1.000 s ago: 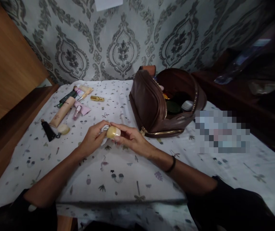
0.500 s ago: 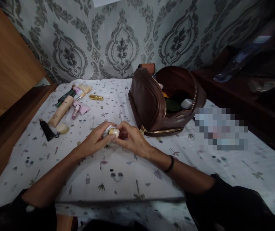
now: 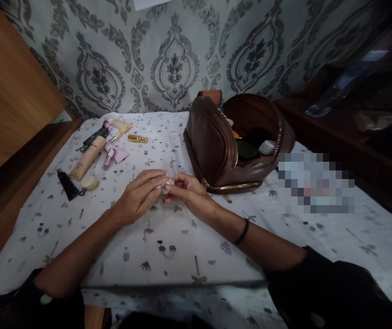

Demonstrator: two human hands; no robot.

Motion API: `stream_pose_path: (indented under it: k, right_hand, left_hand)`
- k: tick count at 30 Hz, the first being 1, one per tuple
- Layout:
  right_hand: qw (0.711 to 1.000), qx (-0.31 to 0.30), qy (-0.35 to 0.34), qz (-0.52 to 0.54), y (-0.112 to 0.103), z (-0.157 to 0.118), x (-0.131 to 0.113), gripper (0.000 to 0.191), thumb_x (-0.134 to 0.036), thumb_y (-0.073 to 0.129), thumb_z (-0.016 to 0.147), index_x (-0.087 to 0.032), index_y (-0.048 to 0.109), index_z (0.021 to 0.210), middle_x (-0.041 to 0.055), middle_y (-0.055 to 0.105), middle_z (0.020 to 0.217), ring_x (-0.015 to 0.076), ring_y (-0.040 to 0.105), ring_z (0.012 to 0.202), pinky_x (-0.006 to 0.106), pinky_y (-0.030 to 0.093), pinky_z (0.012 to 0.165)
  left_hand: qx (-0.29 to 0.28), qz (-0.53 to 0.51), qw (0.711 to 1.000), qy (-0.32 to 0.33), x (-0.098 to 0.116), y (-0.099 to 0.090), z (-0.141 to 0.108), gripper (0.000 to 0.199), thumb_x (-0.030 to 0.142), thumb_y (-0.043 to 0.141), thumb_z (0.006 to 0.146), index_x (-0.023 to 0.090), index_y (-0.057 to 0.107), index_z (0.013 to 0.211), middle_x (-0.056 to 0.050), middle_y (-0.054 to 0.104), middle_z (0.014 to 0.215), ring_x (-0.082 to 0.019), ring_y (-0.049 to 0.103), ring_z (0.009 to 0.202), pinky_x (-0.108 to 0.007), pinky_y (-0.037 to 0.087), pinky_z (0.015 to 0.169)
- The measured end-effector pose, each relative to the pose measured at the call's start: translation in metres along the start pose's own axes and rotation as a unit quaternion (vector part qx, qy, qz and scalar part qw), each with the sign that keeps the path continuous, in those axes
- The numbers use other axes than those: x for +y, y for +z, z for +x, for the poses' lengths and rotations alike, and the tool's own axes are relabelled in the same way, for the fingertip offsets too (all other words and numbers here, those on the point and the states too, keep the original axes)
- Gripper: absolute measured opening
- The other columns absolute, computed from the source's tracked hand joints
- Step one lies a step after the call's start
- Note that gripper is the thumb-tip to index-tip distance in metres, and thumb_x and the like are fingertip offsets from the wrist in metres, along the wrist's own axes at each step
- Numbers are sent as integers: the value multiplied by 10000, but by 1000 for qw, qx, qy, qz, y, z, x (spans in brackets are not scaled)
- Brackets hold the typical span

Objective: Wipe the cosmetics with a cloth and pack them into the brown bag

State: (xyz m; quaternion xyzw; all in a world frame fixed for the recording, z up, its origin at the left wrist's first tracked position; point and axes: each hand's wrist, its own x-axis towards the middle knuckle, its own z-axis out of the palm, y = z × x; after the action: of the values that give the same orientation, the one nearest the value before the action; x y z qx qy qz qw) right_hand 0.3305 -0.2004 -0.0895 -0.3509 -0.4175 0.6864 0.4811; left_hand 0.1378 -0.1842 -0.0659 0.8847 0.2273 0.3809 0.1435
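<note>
Over the middle of the cloth, my left hand (image 3: pixel 139 196) and my right hand (image 3: pixel 194 196) meet around a small whitish jar (image 3: pixel 168 183). Both are closed on it, the left with its fingers laid across the top, the right pinching from the other side. Most of the jar is hidden behind the fingers, and whether something white and thin is also held there I cannot tell. Just beyond my right hand stands a brown cosmetic bag (image 3: pixel 212 146), unzipped, with several items inside. A gold lipstick tube (image 3: pixel 137 138) lies beyond my left hand.
To the left lie a beige tube (image 3: pixel 88 157), a black tube (image 3: pixel 67 184), a round cream-coloured jar (image 3: pixel 90 183), a pink nail polish bottle (image 3: pixel 109 159) and brushes (image 3: pixel 120 132). A pixelated patch (image 3: pixel 315 183) covers something on the right. A clear bottle (image 3: pixel 346 84) lies on the dark ledge.
My left fingers have moved over the top of the small jar, and its gold band is now covered. The hands stay in the same place; the bag and other items have not moved.
</note>
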Motion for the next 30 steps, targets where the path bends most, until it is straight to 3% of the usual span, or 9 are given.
stream_pose_path:
  k: [3,8,13,17,23,25,27,30]
  right_hand:
    - [999,14,-18,43,-1,1,-2,462,-462,909,597,-195,580,780,-44,661,729,116,669,682,287,585,745]
    - [996,19,-82,-25,-1,1,-3,464,-395,917,597,-217,558,831,-41,661,838,115,655,731,280,562,739]
    - [984,22,-130,-116,-1,0,0,465,-395,898,620,-228,531,852,-22,662,835,148,648,781,298,547,748]
    - [964,54,-166,-201,-2,-2,3,432,-406,858,673,-226,529,886,-11,660,817,160,640,766,304,529,722]
    - [964,73,-160,-200,-5,3,5,423,-406,828,691,-221,527,923,-4,667,838,158,657,768,304,541,728]
    - [968,72,-163,-176,-5,4,5,417,-382,820,688,-220,536,946,-5,666,882,152,668,797,299,553,751]
    - [973,62,-160,-154,-4,5,5,416,-350,814,681,-221,546,971,-4,672,919,151,679,833,298,564,783]
    - [980,42,-140,-133,-1,4,3,421,-307,808,675,-223,554,1000,-1,685,936,150,688,856,306,576,815]
  left_hand:
    - [1,3,1000,-7,0,-1,-1,407,219,420,1018,194,571,1395,-156,622,1374,-238,569,1301,-447,480,1091]
    - [-16,-15,997,-67,-5,-1,-1,412,271,429,1027,201,558,1412,-127,628,1384,-224,586,1287,-405,486,1089]
    - [-19,-9,994,-109,-5,3,-1,378,324,487,1004,180,613,1330,-121,702,1201,-211,666,1097,-335,529,952]
    - [-16,24,990,-141,0,3,0,273,341,528,983,194,686,1149,-71,724,973,-193,682,896,-289,529,804]
    - [-23,125,988,-84,0,-3,-1,207,286,499,1003,179,676,1001,-50,695,872,-170,663,810,-263,505,749]
    - [-35,222,971,-77,-1,-8,-1,244,269,452,1019,171,674,992,-68,697,888,-185,664,828,-280,508,744]
    - [-51,333,937,-97,-1,-12,0,260,224,427,1019,163,680,1019,-94,706,931,-217,666,873,-307,510,727]
    - [-115,413,894,-135,-5,-17,2,251,209,458,997,135,693,1042,-142,719,1022,-297,656,1012,-396,524,788]
